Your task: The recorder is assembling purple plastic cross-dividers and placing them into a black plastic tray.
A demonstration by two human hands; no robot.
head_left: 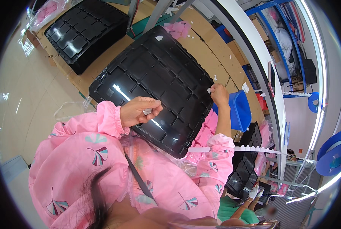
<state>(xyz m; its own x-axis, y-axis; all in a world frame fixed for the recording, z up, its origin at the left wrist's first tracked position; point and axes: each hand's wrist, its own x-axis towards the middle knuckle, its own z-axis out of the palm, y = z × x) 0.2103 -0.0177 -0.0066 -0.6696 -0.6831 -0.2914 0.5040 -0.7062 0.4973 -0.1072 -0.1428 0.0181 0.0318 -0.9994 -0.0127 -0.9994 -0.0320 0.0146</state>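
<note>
A black moulded plastic tray (151, 76) lies tilted in front of me, with a small white sticker (159, 38) near its far corner. Over the tray's near left part is my left hand (140, 110), fingers curled closed around a small whitish piece (147, 112). At the tray's right edge my right hand (220, 94) pinches a small white piece (209, 91) between thumb and finger. What these pieces are made of is too small to make out.
More black trays (88, 28) sit at the far left. Beside my right forearm stand a blue bin (239, 110) and pink sheets (205, 131). A white strip (256, 149) stretches toward a blue reel (332, 156). At lower right a co-worker's gloved hands (254, 192) work near other black trays (244, 168).
</note>
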